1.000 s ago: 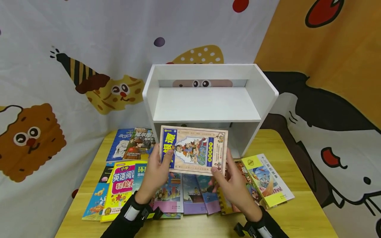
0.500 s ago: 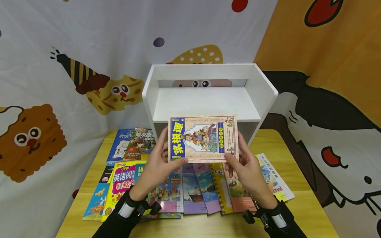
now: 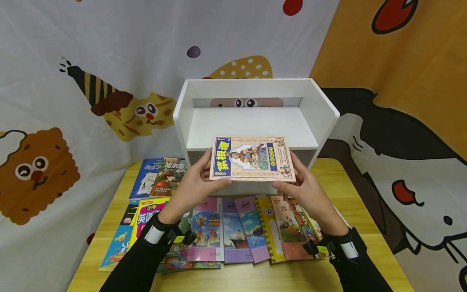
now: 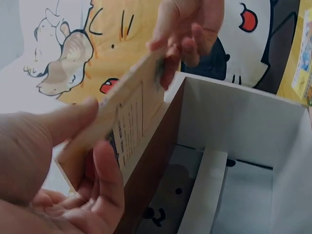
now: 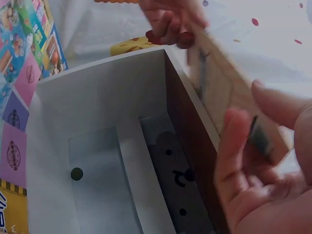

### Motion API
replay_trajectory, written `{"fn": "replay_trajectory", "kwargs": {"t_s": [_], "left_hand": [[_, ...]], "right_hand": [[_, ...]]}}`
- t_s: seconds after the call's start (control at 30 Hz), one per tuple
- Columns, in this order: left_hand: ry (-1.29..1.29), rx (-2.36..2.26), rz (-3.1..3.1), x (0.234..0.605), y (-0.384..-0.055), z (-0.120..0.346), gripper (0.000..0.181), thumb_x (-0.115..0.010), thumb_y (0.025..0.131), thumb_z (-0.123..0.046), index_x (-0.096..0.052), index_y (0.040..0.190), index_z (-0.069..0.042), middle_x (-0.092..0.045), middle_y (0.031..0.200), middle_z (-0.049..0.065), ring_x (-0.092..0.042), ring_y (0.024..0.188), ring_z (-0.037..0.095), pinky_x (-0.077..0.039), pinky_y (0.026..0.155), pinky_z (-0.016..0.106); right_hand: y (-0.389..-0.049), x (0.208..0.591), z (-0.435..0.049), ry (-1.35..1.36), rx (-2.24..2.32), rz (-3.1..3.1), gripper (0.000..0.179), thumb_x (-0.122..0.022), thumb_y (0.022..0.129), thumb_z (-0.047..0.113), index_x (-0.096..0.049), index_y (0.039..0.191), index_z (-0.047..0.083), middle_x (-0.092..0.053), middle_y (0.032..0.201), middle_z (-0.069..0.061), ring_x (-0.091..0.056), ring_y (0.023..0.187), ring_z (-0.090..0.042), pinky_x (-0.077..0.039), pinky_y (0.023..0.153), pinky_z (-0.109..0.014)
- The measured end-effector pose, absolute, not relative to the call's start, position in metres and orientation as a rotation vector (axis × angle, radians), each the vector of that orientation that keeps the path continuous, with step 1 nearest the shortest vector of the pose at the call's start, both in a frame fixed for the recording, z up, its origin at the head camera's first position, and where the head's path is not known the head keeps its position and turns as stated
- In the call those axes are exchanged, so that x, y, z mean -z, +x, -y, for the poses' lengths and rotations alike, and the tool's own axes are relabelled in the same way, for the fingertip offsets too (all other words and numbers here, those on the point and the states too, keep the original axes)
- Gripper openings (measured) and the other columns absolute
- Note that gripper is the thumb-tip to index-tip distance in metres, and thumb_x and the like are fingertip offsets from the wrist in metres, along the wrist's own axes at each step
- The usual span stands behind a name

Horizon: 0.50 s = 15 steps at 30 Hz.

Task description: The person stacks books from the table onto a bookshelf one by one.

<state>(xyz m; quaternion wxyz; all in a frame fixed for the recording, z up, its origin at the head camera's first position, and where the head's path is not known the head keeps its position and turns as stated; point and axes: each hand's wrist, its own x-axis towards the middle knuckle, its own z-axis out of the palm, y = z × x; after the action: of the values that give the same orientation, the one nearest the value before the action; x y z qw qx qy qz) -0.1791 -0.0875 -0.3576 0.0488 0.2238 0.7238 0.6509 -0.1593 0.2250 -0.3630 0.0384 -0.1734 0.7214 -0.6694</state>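
Note:
A cream book (image 3: 251,159) with a blue and yellow title strip is held level, its cover facing up. My left hand (image 3: 193,184) grips its left end, thumb over the near edge. At the right end, my right hand (image 3: 311,192) holds it the same way. Behind and below the book stands a white two-level bookshelf (image 3: 251,125), its upper board bare. Both wrist views show fingers under the book and thumbs on top, with the book's back (image 4: 134,119) close over the shelf's edge. The lower compartment (image 5: 102,180) holds no books.
Overlapping books lie in front of the shelf: a pink one (image 3: 204,235), a purple one (image 3: 237,239) and several more. To the left are a yellow book (image 3: 146,219) and a blue one (image 3: 144,178). The wooden table (image 3: 350,182) meets a printed cloth backdrop.
Both hands have carried the book up, slightly right and toward the shelf. It has tipped from facing me to nearly flat. The books on the table have stayed put.

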Motion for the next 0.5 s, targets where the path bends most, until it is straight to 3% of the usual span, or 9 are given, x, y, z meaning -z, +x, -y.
{"fn": "replay_trajectory", "kwargs": {"t_s": [0.13, 0.2, 0.3, 0.37, 0.5], "left_hand": [[0.611, -1.963, -2.293, 0.37, -0.189, 0.087, 0.102, -0.08, 0.082, -0.029, -0.011, 0.156, -0.018, -0.062, 0.12, 0.0, -0.063, 0.103, 0.018, -0.054, 0.082, 0.032], [0.606, -1.918, -2.41, 0.376, -0.193, 0.087, 0.1, -0.079, 0.081, -0.038, -0.016, 0.156, -0.021, -0.064, 0.111, -0.002, -0.064, 0.093, 0.017, -0.055, 0.074, 0.03], [0.628, -1.78, -2.694, 0.382, -0.196, 0.086, 0.091, -0.075, 0.08, -0.051, -0.028, 0.153, -0.023, -0.06, 0.092, -0.005, -0.058, 0.075, 0.014, -0.049, 0.06, 0.028], [0.671, -1.64, -2.926, 0.384, -0.197, 0.085, 0.086, -0.072, 0.08, -0.057, -0.037, 0.15, -0.021, -0.053, 0.088, -0.003, -0.048, 0.072, 0.015, -0.041, 0.059, 0.029], [0.778, -1.353, -3.315, 0.384, -0.201, 0.084, 0.078, -0.069, 0.08, -0.061, -0.052, 0.141, -0.015, -0.047, 0.106, 0.004, -0.041, 0.096, 0.019, -0.035, 0.079, 0.036]], "right_hand": [[-0.168, 0.369, -0.227, -0.489, 1.989, -2.299, 0.089, -0.069, 0.091, 0.013, -0.01, 0.157, 0.024, -0.064, 0.116, -0.019, -0.058, 0.079, -0.046, -0.054, 0.056, -0.043], [-0.172, 0.374, -0.229, -0.449, 1.913, -2.412, 0.088, -0.071, 0.09, 0.022, -0.013, 0.156, 0.028, -0.064, 0.116, -0.014, -0.059, 0.079, -0.043, -0.054, 0.057, -0.043], [-0.176, 0.38, -0.232, -0.378, 1.734, -2.646, 0.089, -0.073, 0.086, 0.038, -0.017, 0.155, 0.035, -0.061, 0.12, -0.005, -0.062, 0.081, -0.034, -0.055, 0.059, -0.04], [-0.177, 0.381, -0.234, -0.356, 1.596, -2.804, 0.089, -0.072, 0.085, 0.046, -0.018, 0.154, 0.035, -0.055, 0.12, -0.001, -0.059, 0.082, -0.028, -0.054, 0.061, -0.035], [-0.18, 0.379, -0.236, -0.382, 1.37, -3.098, 0.085, -0.071, 0.084, 0.051, -0.029, 0.153, 0.025, -0.041, 0.114, -0.005, -0.046, 0.09, -0.021, -0.043, 0.069, -0.032]]}}
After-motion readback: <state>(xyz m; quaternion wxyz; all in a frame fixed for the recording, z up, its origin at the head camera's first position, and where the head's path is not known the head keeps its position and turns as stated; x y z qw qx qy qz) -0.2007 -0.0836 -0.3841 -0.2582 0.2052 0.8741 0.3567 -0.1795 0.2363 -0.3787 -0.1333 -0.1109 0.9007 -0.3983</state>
